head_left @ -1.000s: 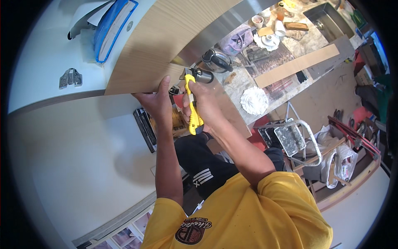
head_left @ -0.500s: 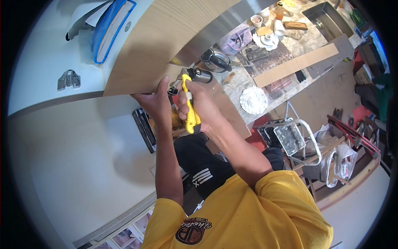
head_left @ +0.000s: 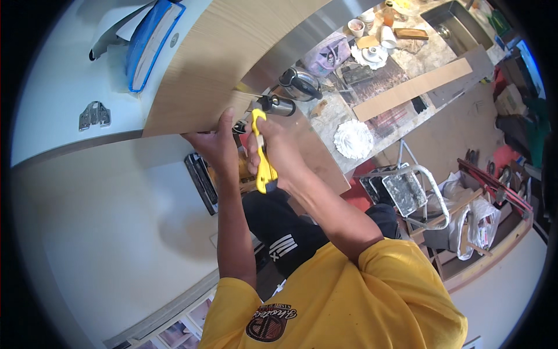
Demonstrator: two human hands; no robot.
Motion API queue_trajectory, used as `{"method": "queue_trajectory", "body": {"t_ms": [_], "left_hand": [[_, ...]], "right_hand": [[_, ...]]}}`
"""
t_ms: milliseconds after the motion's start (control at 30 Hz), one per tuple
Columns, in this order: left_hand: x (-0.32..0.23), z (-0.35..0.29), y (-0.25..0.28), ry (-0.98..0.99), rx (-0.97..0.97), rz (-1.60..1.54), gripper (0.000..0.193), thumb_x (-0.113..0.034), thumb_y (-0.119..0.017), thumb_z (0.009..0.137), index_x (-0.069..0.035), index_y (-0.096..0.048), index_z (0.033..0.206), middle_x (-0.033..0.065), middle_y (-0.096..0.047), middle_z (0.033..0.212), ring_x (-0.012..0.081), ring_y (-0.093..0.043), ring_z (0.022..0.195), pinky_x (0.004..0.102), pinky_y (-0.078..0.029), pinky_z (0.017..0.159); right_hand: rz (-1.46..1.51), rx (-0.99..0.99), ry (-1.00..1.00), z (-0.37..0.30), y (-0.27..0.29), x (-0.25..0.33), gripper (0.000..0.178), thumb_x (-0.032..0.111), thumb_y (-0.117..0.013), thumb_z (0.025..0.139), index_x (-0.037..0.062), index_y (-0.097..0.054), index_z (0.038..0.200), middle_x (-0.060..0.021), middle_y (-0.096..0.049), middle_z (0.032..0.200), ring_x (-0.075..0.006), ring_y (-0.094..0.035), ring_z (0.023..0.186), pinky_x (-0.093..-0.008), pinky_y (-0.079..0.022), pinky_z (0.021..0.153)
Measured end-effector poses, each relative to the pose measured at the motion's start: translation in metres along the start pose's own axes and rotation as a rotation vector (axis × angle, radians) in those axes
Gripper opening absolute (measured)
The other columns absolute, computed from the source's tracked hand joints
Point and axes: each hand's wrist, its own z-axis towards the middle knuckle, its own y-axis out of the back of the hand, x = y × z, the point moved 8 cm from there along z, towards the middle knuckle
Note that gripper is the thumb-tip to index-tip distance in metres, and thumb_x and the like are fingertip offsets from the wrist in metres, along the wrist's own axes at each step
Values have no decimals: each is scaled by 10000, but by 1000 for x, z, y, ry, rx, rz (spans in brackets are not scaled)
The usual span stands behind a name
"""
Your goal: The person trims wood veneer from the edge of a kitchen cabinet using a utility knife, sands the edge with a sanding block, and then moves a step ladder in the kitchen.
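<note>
My right hand [head_left: 276, 148] is closed around a yellow utility knife [head_left: 265, 168]. The blade end points up toward the corner of a light wood-grain panel [head_left: 215, 75]; whether it touches the edge cannot be made out. At that panel's near edge, my left hand [head_left: 216, 145] grips the board, thumb on top and the other fingers hidden underneath. A thin yellowish strip [head_left: 249, 92] shows along the panel's right edge, just beyond the blade. Beside the panel on the left, a metal hinge [head_left: 95, 115] lies on the white surface.
A blue-edged packet [head_left: 152, 49] rests at the upper left. On the right, a cluttered counter holds a kettle [head_left: 299, 84], a dark cylinder [head_left: 279, 106], a long wood strip [head_left: 412, 89], a crumpled white wrapper [head_left: 353, 139] and a sink [head_left: 456, 29]. Below it stands a step ladder [head_left: 407, 192].
My right hand and the knife have shifted slightly left, and the knife's rear end has dropped a little. My left hand keeps its grip on the panel. The whole view has shifted slightly.
</note>
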Motion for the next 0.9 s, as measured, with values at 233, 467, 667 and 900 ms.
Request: {"method": "queue_trajectory", "body": {"t_ms": [233, 467, 667, 900], "left_hand": [[6, 0, 9, -3, -61, 137, 804, -88, -817, 743, 73, -335, 1366, 227, -473, 1322, 283, -501, 1199, 391, -394, 1033], [100, -89, -18, 486, 259, -218, 647, -75, -714, 837, 43, -367, 1370, 212, -524, 1320, 262, -539, 1200, 360, -462, 986], [127, -342, -44, 436, 975, 40, 703, -197, -718, 801, 7, -399, 1393, 228, -600, 1226, 328, -594, 1136, 412, -461, 960], [36, -425, -75, 81, 1373, 65, 536, -197, -692, 829, -21, -506, 1300, 222, -614, 1200, 398, -562, 1150, 464, -453, 960]], "right_hand": [[-1104, -195, 358, -29, 110, 10, 258, 280, -448, 1014, 31, -478, 953, -97, -568, 622, -192, -571, 476, -319, -453, 458], [-2018, -456, 48, -147, 365, 47, 249, 232, -490, 930, -1, -496, 1018, -291, -634, 821, -478, -619, 797, -556, -482, 709], [-2064, -618, -245, -272, 449, 69, 319, 260, -501, 905, -8, -561, 1068, -303, -645, 881, -474, -628, 855, -550, -496, 778], [-1994, -790, -186, -333, 498, 72, 342, 244, -503, 879, -24, -560, 1084, -305, -648, 915, -459, -637, 874, -529, -511, 796]]}}
